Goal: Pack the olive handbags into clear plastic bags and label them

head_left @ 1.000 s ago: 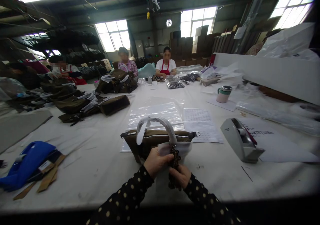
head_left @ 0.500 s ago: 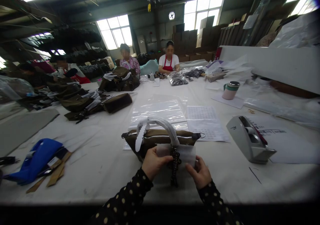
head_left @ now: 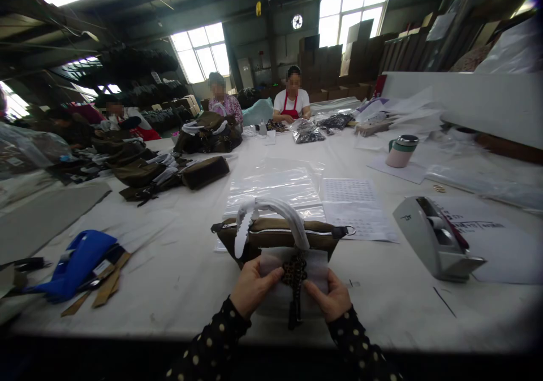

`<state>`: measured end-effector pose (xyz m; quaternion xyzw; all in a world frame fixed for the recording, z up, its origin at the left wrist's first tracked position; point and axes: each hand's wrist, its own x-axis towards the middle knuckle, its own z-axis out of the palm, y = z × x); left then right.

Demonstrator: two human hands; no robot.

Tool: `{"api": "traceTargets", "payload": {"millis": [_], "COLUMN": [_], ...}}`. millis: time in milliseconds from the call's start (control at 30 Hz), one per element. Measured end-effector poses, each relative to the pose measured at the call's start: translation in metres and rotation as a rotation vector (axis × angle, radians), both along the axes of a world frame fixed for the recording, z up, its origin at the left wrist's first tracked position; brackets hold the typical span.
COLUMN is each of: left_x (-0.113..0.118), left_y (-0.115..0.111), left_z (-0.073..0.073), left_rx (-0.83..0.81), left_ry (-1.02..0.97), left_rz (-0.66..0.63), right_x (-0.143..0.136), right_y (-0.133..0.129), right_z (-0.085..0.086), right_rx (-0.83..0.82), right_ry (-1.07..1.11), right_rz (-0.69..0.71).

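Note:
An olive-brown bag [head_left: 271,231] with a silver zip stands on the white table, its handle [head_left: 292,214] wrapped in white material. A thin white sheet [head_left: 316,262] lies against its near side, behind a dark braided charm [head_left: 297,279] with a tassel. My left hand [head_left: 254,285] pinches the sheet's left part, thumb at the charm's edge. On the right, my right hand [head_left: 328,293] is closed on the sheet's other side, its thumb near the charm. Both hands' fingertips are partly behind the sheet.
Clear plastic bags [head_left: 274,189] and a printed sheet [head_left: 356,206] lie beyond the bag. A tape dispenser [head_left: 436,239] and a pink cup [head_left: 401,152] are right; a blue tape tool [head_left: 80,262] is left. More bags [head_left: 206,172] and seated people [head_left: 292,101] are farther back.
My left hand has shifted slightly left and down, and my right hand has moved in toward the charm. The sheet sits lower, and more of the charm shows. The view has turned slightly left.

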<state>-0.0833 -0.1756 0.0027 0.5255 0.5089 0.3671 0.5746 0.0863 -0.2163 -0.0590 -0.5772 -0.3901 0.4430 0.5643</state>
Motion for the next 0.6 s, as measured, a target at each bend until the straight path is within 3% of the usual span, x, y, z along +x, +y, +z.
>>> {"api": "traceTargets", "payload": {"millis": [133, 200, 333, 433, 600], "left_x": [0.011, 0.017, 0.024, 0.022, 0.014], "left_y": [-0.006, -0.01, -0.014, -0.013, -0.006], "left_z": [0.0, -0.002, -0.006, -0.007, -0.011], "left_rx": [0.025, 0.058, 0.167, 0.223, 0.076], "left_ry": [0.053, 0.085, 0.19, 0.232, 0.013], "left_rz": [0.112, 0.157, 0.199, 0.21, 0.147], "right_x": [-0.003, -0.007, -0.016, -0.012, 0.011], "right_y": [-0.006, -0.013, -0.031, -0.033, 0.0], "right_z": [0.003, 0.005, 0.013, 0.022, 0.02], "right_rx": [-0.083, -0.044, 0.131, 0.099, -0.287], "right_ry": [-0.314, -0.435, -0.484, -0.315, 0.248], "right_rz": [-0.124, -0.179, -0.097, 0.048, 0.273]}}
